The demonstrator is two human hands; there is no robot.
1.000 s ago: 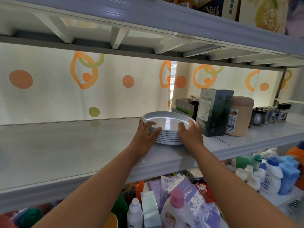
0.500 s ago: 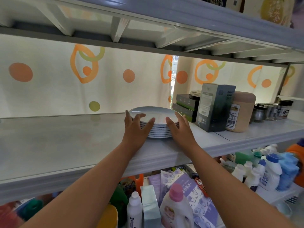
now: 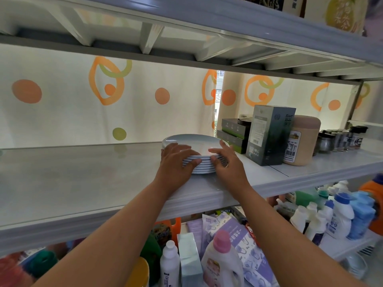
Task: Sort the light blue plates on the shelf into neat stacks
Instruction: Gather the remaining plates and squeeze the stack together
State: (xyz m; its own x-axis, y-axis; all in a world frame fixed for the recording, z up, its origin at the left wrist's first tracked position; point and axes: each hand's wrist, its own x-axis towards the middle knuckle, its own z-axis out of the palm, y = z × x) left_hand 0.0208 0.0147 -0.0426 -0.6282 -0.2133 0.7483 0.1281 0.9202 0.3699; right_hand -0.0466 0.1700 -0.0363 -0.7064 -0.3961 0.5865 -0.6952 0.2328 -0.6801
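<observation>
A stack of several light blue plates (image 3: 193, 141) stands on the white shelf (image 3: 83, 175), a little left of a dark green box. My left hand (image 3: 175, 162) holds the stack's left side, fingers over the top rim and thumb against the plate edges. From the right, my right hand (image 3: 227, 162) clasps the stack, with its thumb on the top plate and its fingers curled round the edges. The stack looks even and upright. Its near side is partly hidden by my hands.
Right of the stack stand a tall dark green box (image 3: 269, 135), flat green boxes (image 3: 233, 131), a tan canister (image 3: 302, 139) and small jars (image 3: 339, 138). A dotted curtain (image 3: 62, 108) hangs behind. Detergent bottles (image 3: 221, 264) fill the shelf below. Another shelf (image 3: 207, 15) runs overhead.
The stack has slid left along the shelf, away from the dark green box, with both hands on it. My thumbs have since closed in on its near side.
</observation>
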